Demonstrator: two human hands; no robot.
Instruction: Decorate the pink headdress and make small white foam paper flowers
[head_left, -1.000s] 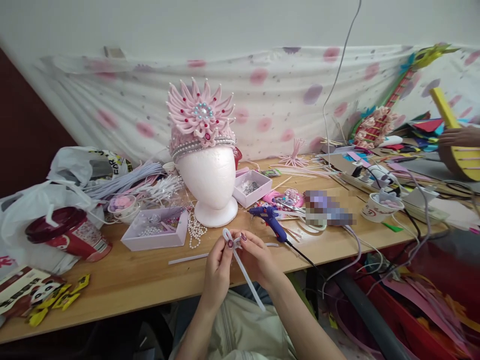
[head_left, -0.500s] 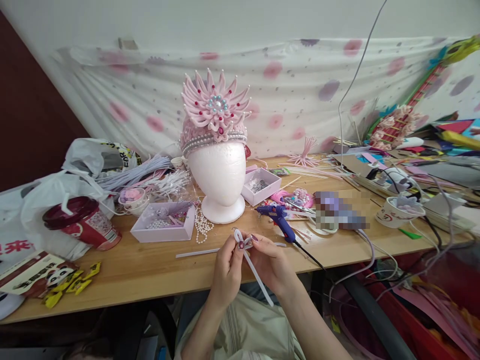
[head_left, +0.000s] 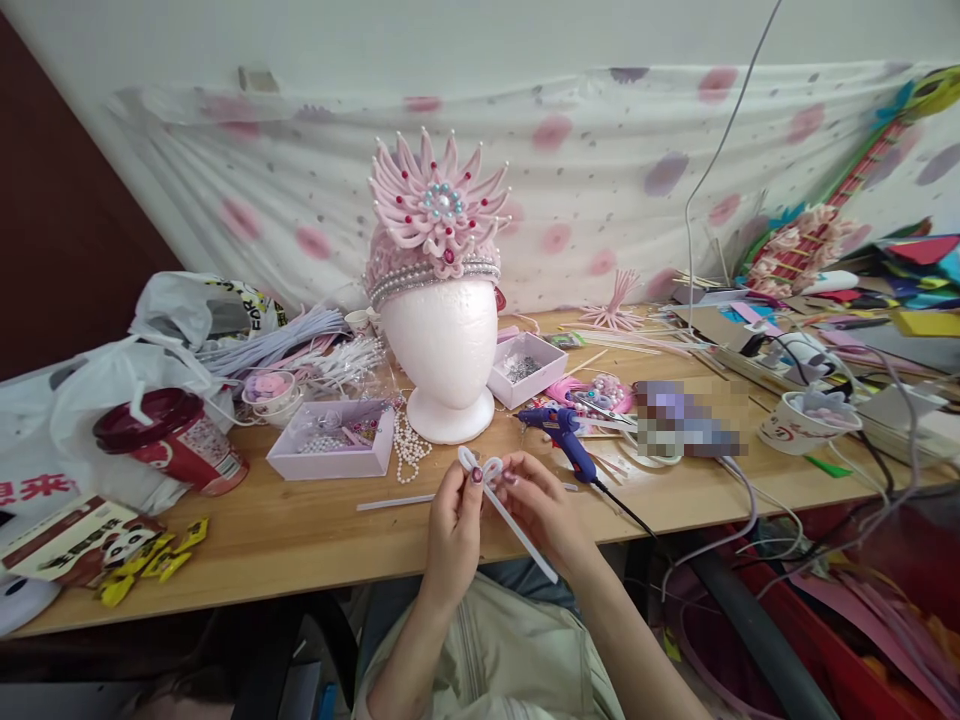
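Note:
A white pipe cleaner (head_left: 527, 537), bent into two small loops at its upper end, is between my hands above the table's front edge. Its straight tail slants down to the right. My left hand (head_left: 454, 530) pinches it with thumb and fingertips just below the loops. My right hand (head_left: 553, 515) has curled fingers at the right loop; their exact contact is partly hidden. Another straight white pipe cleaner (head_left: 395, 502) lies on the table behind my hands. Beyond stands a white foam head (head_left: 442, 345) wearing a pink headdress (head_left: 439, 215) with pearls and red beads.
A blue glue gun (head_left: 561, 437) lies right of my hands, its cord running off the edge. Bead boxes (head_left: 330, 465) (head_left: 529, 370) flank the foam head. At left are a red cup (head_left: 176, 445) and yellow wrapped sweets (head_left: 154, 565). A paper bowl (head_left: 806, 425) stands at right.
The pipe cleaner's two loops now show more openly, and its tail has swung up and to the right. My right fingers have loosened and shifted slightly. The whole view has moved a little.

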